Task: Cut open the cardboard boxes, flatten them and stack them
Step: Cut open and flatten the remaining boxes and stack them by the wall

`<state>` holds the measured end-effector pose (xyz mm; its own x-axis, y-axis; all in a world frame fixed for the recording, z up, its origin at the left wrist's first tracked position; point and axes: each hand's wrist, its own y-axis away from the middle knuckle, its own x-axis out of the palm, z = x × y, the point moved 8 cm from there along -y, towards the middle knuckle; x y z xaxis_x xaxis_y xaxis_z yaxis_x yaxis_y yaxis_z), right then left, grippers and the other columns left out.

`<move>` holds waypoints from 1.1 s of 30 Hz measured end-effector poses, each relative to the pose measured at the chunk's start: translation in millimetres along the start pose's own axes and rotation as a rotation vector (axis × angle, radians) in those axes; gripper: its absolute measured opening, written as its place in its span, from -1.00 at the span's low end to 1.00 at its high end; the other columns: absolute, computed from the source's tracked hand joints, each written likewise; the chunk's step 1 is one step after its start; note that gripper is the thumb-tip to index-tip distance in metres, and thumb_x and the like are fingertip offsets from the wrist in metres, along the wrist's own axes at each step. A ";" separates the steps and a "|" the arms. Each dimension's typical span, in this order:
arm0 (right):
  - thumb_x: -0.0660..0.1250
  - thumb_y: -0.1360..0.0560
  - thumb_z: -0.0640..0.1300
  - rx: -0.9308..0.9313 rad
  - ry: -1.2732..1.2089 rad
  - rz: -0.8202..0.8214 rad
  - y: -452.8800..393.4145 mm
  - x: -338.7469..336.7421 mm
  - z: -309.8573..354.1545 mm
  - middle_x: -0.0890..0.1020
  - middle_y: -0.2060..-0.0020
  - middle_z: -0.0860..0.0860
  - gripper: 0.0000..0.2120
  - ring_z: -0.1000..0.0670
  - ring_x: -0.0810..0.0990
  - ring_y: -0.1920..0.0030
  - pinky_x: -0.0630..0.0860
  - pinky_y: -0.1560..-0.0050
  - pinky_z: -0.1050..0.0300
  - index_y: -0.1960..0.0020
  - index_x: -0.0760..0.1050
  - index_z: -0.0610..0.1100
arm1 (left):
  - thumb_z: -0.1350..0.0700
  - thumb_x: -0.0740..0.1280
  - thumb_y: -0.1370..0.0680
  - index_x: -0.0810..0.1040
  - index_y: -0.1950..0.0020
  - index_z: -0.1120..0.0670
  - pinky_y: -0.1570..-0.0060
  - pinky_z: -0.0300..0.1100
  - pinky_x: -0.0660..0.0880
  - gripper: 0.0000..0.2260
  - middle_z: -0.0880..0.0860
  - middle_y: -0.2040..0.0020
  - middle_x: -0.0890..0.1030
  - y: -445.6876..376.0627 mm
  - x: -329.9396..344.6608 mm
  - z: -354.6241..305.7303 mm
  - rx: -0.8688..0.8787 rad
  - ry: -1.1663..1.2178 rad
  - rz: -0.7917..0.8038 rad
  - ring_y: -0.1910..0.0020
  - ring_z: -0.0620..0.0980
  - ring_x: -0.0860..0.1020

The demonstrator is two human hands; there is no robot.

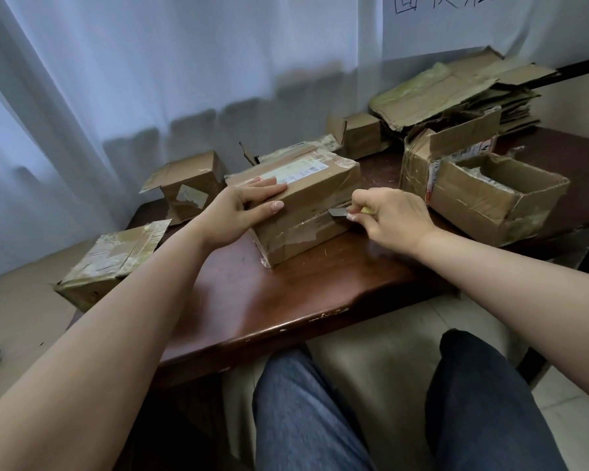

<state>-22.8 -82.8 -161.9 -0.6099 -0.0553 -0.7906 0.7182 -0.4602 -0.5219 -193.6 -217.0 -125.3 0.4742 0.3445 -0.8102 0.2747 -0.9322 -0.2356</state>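
A taped cardboard box (306,212) with a white shipping label lies in the middle of the dark wooden table (286,300). My left hand (242,209) lies on its top left corner, fingers straight on the top and thumb against the near side. My right hand (388,215) grips a utility knife (340,212) with a yellow handle. The grey blade touches the taped seam on the box's near side face. A stack of flattened cardboard (456,90) sits at the far right of the table.
An open box (497,198) stands right of my right hand, a taller open one (419,161) behind it. Small boxes stand at the back (361,134) and back left (187,188). A taped box (113,260) overhangs the table's left end. A curtain hangs behind.
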 end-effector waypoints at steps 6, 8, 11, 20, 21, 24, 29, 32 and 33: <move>0.29 -0.54 -0.04 0.067 0.046 -0.028 2.3 -12.8 -12.1 0.64 0.06 -0.01 -0.91 -0.15 0.56 -0.01 0.30 0.20 0.11 0.02 0.54 -0.01 | 0.04 0.34 -0.57 0.47 -0.40 -0.02 -0.31 -0.57 0.05 -0.61 -0.06 -0.45 0.37 5.2 -9.2 5.1 -0.005 -0.031 0.055 -0.44 -0.27 0.22; 0.28 -0.55 -0.02 0.128 0.055 -0.009 -0.4 -15.2 -20.3 0.63 0.05 -0.02 -0.91 -0.16 0.56 -0.03 0.29 0.19 0.10 0.02 0.53 0.01 | 0.01 0.34 -0.54 0.47 -0.39 -0.05 -0.42 -0.40 0.06 -0.60 -0.06 -0.46 0.37 9.0 -16.1 12.0 -0.019 -0.047 0.070 -0.47 -0.24 0.22; 0.28 -0.55 -0.02 0.269 0.100 0.061 -0.1 -11.6 -42.7 0.62 0.04 -0.04 -0.94 -0.17 0.55 -0.03 0.28 0.16 0.10 0.07 0.50 0.03 | -0.07 0.33 -0.48 0.47 -0.35 -0.12 -0.51 -0.19 0.06 -0.58 -0.05 -0.46 0.38 15.7 -24.3 20.1 -0.038 -0.051 0.081 -0.48 -0.22 0.22; 0.21 -0.59 -0.04 0.303 -0.204 0.060 -12.0 8.4 -32.5 0.63 0.12 -0.08 -0.90 -0.14 0.56 0.03 0.49 -0.01 -0.06 0.06 0.41 -0.05 | -0.13 0.41 -0.45 0.54 -0.31 -0.11 -0.50 -0.10 0.17 -0.57 -0.07 -0.39 0.48 17.8 -32.4 21.9 -0.044 -0.051 0.052 -0.44 -0.21 0.32; 0.21 -0.59 -0.06 0.302 -0.234 0.058 -14.2 10.9 -31.4 0.64 0.15 -0.07 -0.91 -0.12 0.57 0.03 0.48 -0.03 -0.07 0.05 0.42 -0.06 | -0.19 0.44 -0.44 0.57 -0.27 -0.12 -0.47 -0.10 0.23 -0.57 -0.09 -0.33 0.52 15.5 -34.2 19.1 -0.039 -0.076 0.043 -0.39 -0.19 0.38; 0.22 -0.59 -0.10 0.317 -0.333 0.060 -16.5 15.5 -31.5 0.66 0.27 0.00 -0.92 0.02 0.59 0.16 0.50 -0.04 -0.01 0.03 0.46 -0.07 | -0.29 0.39 -0.39 0.60 -0.17 -0.06 -0.18 -0.17 0.37 -0.55 -0.10 -0.15 0.59 0.3 -36.0 -2.2 -0.010 -0.273 -0.021 -0.19 -0.11 0.51; 0.18 -0.60 -0.07 0.286 -0.373 0.032 -12.8 16.8 -33.7 0.64 0.36 0.11 -0.90 0.15 0.52 0.28 0.52 0.04 0.00 0.04 0.47 0.00 | -0.23 0.35 -0.49 0.35 -0.49 -0.10 -0.47 -0.07 0.16 -0.40 -0.05 -0.50 0.34 -28.7 -6.4 -29.4 0.015 -0.379 -0.006 -0.49 -0.02 0.26; 0.22 -0.58 0.00 0.248 -0.362 -0.020 -6.2 16.4 -35.9 0.61 0.29 0.10 -0.93 -0.01 0.58 0.15 0.50 0.04 0.00 0.03 0.42 0.02 | -0.20 0.28 -0.55 0.26 -0.52 -0.16 -0.45 -0.09 0.12 -0.45 -0.05 -0.54 0.24 -34.3 10.8 -18.9 -0.009 -0.457 0.095 -0.51 -0.01 0.22; 0.24 -0.58 0.00 0.223 -0.361 -0.042 -5.3 15.8 -35.2 0.59 0.27 0.09 -0.92 -0.05 0.58 0.14 0.49 0.06 -0.01 0.01 0.43 0.00 | -0.19 0.28 -0.55 0.26 -0.51 -0.17 -0.45 -0.11 0.12 -0.46 -0.06 -0.54 0.25 -35.3 10.8 -16.3 -0.009 -0.458 0.095 -0.51 -0.02 0.22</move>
<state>-24.5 -50.0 -182.9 -0.7438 -0.3211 -0.5862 0.6244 -0.6467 -0.4381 -184.5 -178.6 -116.9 0.0799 0.1709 -0.9820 0.2556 -0.9558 -0.1455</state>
